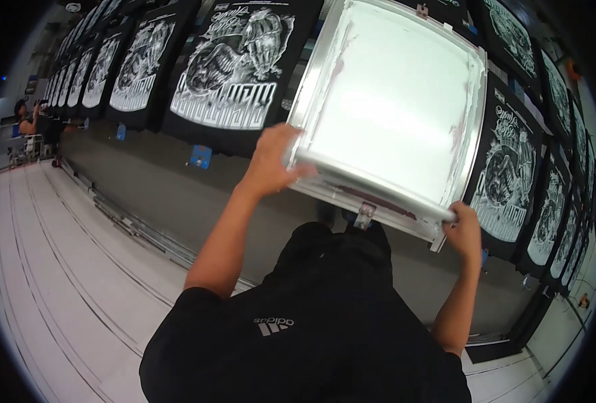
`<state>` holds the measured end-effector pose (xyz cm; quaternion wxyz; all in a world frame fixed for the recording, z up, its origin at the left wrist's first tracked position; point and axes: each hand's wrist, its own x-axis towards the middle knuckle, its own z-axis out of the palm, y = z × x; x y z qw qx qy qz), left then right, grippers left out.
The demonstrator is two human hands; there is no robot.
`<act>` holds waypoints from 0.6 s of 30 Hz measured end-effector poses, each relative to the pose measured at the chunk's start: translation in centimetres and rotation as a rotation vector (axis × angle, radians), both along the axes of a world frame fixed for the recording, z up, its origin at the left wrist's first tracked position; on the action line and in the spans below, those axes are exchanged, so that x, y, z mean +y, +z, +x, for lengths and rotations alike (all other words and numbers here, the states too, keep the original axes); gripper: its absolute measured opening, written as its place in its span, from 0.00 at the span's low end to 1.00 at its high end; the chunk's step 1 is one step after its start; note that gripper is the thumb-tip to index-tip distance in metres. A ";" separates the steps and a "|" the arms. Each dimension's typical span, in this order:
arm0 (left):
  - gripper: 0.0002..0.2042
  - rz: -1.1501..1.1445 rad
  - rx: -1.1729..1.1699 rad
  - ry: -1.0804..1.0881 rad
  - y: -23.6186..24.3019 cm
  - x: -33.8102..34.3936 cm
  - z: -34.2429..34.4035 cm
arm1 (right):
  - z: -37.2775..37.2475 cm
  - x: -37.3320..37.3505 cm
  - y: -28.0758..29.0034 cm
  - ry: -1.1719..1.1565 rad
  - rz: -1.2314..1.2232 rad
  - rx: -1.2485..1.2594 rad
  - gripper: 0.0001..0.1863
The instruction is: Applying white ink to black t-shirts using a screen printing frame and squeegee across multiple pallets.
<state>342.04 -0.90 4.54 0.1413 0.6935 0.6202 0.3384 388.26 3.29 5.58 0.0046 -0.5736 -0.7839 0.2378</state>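
Observation:
A screen-printing frame (484,111) with a metal rim lies before me, its mesh (399,101) pale and smeared with white ink along the sides. Across its near end runs a long silver squeegee (378,183). My left hand (273,160) is closed at the squeegee's left end, close to the frame's corner, with the thumb slightly blurred. At the other end my right hand (464,232) wraps its fingers round the bar. What lies under the frame is hidden. A metal clip (364,215) sits at the middle of the frame's near edge.
Black shirts (234,67) with white prints lie in a long row to the left, and more printed shirts (506,168) continue on the right. Blue brackets (200,156) stick out along the near edge. Another person (26,121) is far left, beyond the pale floor (76,269).

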 end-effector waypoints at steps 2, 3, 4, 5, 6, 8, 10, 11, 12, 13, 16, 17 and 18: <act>0.20 -0.233 0.166 -0.165 2.2 0.2 1.1 | -2.5 -1.6 0.3 0.132 0.235 0.095 0.18; 0.18 -0.467 0.321 -0.352 2.2 0.9 1.7 | -3.1 -2.2 0.6 0.045 0.139 0.038 0.19; 0.15 -0.501 0.401 -0.372 2.2 2.0 1.6 | -3.0 -1.7 0.3 0.036 0.118 0.061 0.18; 0.12 -0.533 0.482 -0.406 2.4 3.5 1.5 | -3.7 -0.7 1.6 0.047 0.030 0.023 0.16; 0.10 -0.437 0.417 -0.393 2.8 5.1 1.6 | -3.3 0.5 1.3 -0.001 0.018 0.016 0.14; 0.09 -0.400 0.319 -0.376 3.8 9.0 1.4 | -2.7 4.3 2.0 0.013 -0.053 0.047 0.16; 0.11 -0.408 0.328 -0.361 5.1 14.0 1.4 | -2.1 9.3 2.7 0.057 0.022 0.112 0.15; 0.11 -0.370 0.301 -0.340 4.2 16.8 1.3 | -2.1 12.4 3.0 0.056 0.060 0.089 0.15; 0.11 -0.332 0.282 -0.310 3.7 19.5 1.0 | -2.4 15.7 3.2 0.061 0.100 0.075 0.15; 0.11 -0.320 0.285 -0.309 2.9 22.5 0.9 | -2.9 19.1 3.2 0.071 0.119 0.043 0.15; 0.16 -0.190 0.302 -0.221 0.7 30.7 0.2 | -3.5 28.7 1.1 0.095 0.292 -0.002 0.17; 0.17 -0.168 0.339 -0.219 -0.1 33.5 0.0 | -3.5 31.7 0.0 0.128 0.389 0.018 0.16; 0.17 -0.166 0.340 -0.216 -1.1 35.8 0.1 | -3.4 34.1 -1.2 0.159 0.483 0.036 0.16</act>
